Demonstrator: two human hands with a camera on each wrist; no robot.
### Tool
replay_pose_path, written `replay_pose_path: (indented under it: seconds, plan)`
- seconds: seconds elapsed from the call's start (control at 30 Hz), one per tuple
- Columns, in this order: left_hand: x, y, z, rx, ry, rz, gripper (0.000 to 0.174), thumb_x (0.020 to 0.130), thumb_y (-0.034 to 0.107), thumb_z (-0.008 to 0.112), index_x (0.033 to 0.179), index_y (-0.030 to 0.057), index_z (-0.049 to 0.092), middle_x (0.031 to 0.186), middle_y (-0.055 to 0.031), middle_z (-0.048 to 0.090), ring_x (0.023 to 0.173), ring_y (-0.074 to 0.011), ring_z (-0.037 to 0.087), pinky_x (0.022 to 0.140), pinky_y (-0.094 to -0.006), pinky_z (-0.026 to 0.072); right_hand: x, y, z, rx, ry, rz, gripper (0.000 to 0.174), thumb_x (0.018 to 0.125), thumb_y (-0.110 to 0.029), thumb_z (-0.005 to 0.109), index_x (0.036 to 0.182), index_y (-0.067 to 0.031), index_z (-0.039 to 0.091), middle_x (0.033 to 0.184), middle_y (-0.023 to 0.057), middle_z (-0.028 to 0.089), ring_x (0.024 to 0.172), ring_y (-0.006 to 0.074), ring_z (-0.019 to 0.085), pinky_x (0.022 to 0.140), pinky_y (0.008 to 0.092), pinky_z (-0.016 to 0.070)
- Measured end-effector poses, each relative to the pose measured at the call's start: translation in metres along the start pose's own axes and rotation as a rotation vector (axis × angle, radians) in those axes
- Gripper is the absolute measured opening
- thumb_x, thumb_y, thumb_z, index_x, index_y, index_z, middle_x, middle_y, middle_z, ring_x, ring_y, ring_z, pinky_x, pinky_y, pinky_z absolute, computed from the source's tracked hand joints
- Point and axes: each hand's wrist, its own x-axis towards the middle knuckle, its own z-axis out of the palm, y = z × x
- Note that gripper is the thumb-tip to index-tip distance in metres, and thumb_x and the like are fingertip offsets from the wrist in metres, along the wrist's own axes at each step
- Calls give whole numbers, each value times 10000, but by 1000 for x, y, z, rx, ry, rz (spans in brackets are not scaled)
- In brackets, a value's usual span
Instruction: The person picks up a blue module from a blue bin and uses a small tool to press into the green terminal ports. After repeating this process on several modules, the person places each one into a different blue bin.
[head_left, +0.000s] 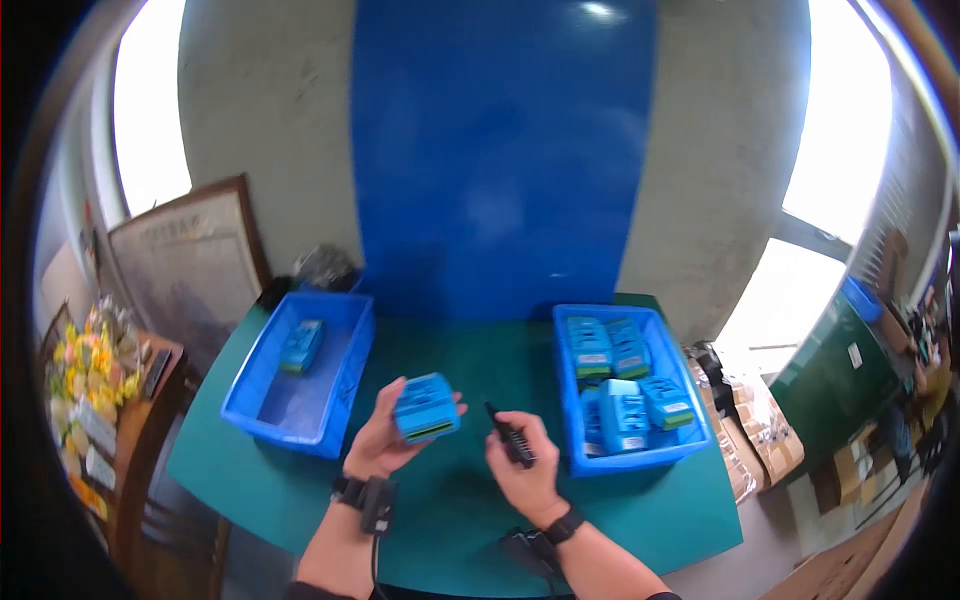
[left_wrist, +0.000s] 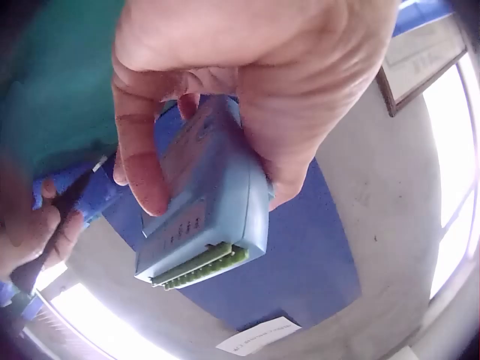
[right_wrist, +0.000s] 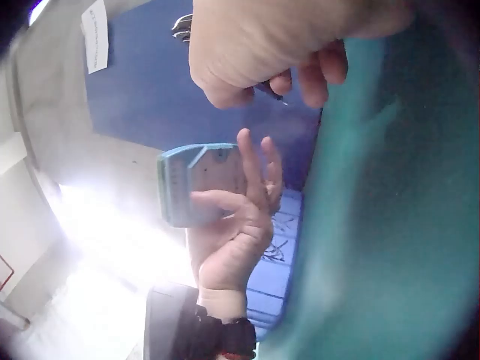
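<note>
My left hand holds a blue plastic electronic module above the green table, thumb on one side and fingers on the other. In the left wrist view, a green terminal strip runs along the module's end. My right hand grips a slim black screwdriver, its tip pointing up and to the left, apart from the module. The right wrist view hides most of the screwdriver behind the hand.
On the left of the green table stands a blue bin with one blue module inside. The right-hand blue bin holds several similar modules. A blue panel rises behind the table; cardboard boxes lie at right.
</note>
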Motion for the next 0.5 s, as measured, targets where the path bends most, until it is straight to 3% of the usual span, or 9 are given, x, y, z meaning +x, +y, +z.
replay_pose_path:
  seconds: [0.07,0.23,0.37,0.5]
  plan:
    - [1,-3,-6,38,54,6,511,909,417,599,1236,30,535,1192,-187,607,1135,-363,583,703,-310,572,-1,0,1,14,23,26,256,824,7,679,1064,-11,590,832,27,634,695,42,559,603,195,458]
    - [1,-2,-19,78,149,-6,513,892,411,639,1226,37,529,1205,-151,607,1131,-324,598,680,-294,553,-6,-33,-5,168,-26,203,205,832,31,661,998,30,541,887,151,678,752,153,680,618,250,552]
    - [4,-8,-21,21,165,-26,520,881,436,651,1191,34,540,1146,-147,622,1072,-315,626,724,-333,571,-18,-17,-3,-4,-94,-197,242,777,-19,731,942,7,557,822,129,685,687,174,676,599,266,533]
    - [3,-11,-18,5,172,-27,483,879,407,663,1162,34,543,1102,-148,628,1031,-319,640,775,-381,585,-22,-17,-1,-267,-80,-306,296,715,-116,791,902,-38,575,797,115,679,652,225,675,583,281,525]
